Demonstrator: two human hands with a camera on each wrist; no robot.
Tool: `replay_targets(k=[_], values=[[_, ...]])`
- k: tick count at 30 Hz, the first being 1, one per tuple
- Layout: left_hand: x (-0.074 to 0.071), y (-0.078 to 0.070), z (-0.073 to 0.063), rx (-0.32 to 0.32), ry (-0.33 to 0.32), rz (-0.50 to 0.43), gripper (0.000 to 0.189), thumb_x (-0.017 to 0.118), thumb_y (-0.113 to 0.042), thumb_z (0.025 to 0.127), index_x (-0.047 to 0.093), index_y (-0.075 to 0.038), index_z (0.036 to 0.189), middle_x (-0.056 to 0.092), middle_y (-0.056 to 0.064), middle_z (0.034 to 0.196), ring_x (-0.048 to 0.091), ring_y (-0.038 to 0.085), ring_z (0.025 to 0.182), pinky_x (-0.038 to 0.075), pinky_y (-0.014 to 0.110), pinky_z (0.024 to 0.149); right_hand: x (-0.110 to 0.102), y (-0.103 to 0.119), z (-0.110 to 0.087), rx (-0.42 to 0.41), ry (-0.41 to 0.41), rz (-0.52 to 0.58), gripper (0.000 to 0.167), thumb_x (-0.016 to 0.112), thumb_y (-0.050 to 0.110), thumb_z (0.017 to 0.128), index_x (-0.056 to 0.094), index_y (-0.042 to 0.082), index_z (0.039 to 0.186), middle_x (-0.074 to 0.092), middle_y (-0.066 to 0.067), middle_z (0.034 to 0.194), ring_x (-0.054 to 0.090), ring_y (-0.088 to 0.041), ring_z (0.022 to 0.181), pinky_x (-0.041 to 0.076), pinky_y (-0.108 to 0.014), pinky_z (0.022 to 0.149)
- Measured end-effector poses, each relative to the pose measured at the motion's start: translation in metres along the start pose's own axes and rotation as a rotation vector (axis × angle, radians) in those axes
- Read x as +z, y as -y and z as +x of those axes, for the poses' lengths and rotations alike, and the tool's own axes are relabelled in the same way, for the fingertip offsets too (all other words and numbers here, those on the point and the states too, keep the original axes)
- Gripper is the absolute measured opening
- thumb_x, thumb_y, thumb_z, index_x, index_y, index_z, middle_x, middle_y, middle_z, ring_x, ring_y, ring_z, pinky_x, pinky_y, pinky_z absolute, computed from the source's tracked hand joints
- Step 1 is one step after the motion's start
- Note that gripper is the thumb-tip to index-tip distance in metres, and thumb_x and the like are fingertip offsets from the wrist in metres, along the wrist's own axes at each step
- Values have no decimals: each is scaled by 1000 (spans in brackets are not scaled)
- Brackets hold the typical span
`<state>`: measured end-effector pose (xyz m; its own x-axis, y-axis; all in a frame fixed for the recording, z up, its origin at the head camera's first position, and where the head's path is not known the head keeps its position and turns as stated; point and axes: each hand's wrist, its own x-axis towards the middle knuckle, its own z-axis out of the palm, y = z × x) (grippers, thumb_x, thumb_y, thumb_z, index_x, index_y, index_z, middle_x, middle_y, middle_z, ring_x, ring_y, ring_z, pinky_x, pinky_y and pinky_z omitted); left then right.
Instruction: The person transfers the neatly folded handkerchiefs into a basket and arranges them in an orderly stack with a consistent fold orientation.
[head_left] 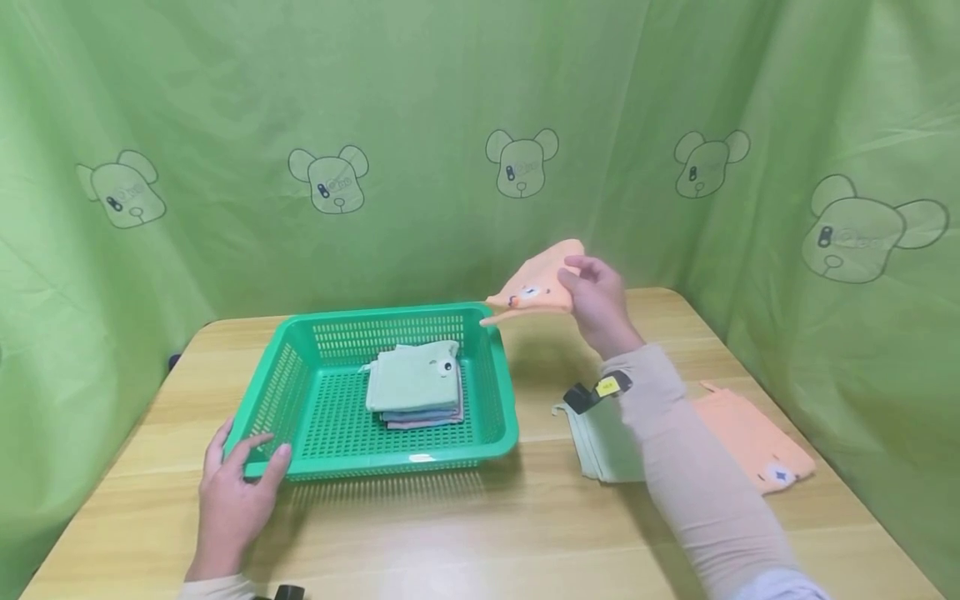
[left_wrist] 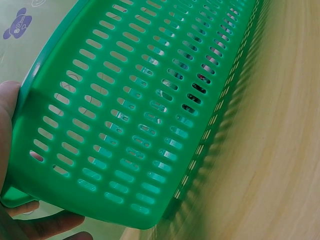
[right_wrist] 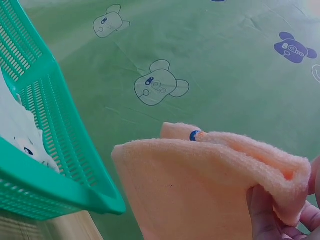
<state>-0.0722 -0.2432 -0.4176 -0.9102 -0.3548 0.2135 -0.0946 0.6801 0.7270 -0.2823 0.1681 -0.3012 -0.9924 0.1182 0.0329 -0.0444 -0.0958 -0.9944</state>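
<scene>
My right hand [head_left: 600, 304] pinches a folded orange towel [head_left: 542, 279] by its edge, held up beyond the basket's right rim. In the right wrist view the towel [right_wrist: 195, 185] hangs from the thumb and fingers, its layers slightly parted. The left hand [head_left: 238, 492] grips the near left corner of a green plastic basket [head_left: 378, 462], fingers over the rim and thumb at the near side. A stack of folded towels lies inside toward the right, a pale green towel [head_left: 412, 379] with an eye print on top and bluish and pinkish edges below.
To the right on the wooden table [head_left: 465, 533], a folded pale green towel [head_left: 607, 446] lies partly hidden under the right forearm. Beyond the forearm is another orange towel [head_left: 750, 433], near the right table edge. Green curtains [head_left: 420, 125] with bear heads surround the table.
</scene>
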Motion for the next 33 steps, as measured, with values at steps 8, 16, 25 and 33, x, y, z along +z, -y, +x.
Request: replay_targets(k=[8, 16, 25, 33], values=[[0, 0, 0, -7, 2, 3, 48, 61, -41, 94, 61, -2, 122, 14, 19, 159, 24, 60, 132, 23, 81, 94, 10, -1, -3, -10, 15, 26, 22, 58, 2, 94, 54, 5, 116, 50, -8, 107, 58, -12, 77, 54, -16, 64], [-1, -1, 0, -11, 9, 2, 48, 61, -41, 94, 61, -3, 122, 13, 18, 159, 24, 60, 131, 22, 82, 94, 18, -1, -6, -7, 36, 45, 21, 58, 2, 94, 54, 4, 115, 51, -9, 108, 60, -13, 80, 56, -18, 68], [-1, -1, -1, -12, 8, 5, 48, 61, -41, 94, 61, -2, 123, 13, 18, 159, 23, 60, 132, 23, 81, 94, 31, -6, -9, 18, 48, 18, 24, 58, 1, 95, 53, 2, 119, 49, -8, 110, 58, -14, 82, 56, -19, 70], [-1, -1, 0, -16, 7, 3, 48, 62, -40, 94, 60, -2, 123, 13, 18, 159, 22, 59, 133, 22, 82, 93, 41, -8, -13, 11, 60, 52, 22, 58, -1, 93, 55, 1, 115, 52, -8, 109, 59, -14, 84, 57, -20, 72]])
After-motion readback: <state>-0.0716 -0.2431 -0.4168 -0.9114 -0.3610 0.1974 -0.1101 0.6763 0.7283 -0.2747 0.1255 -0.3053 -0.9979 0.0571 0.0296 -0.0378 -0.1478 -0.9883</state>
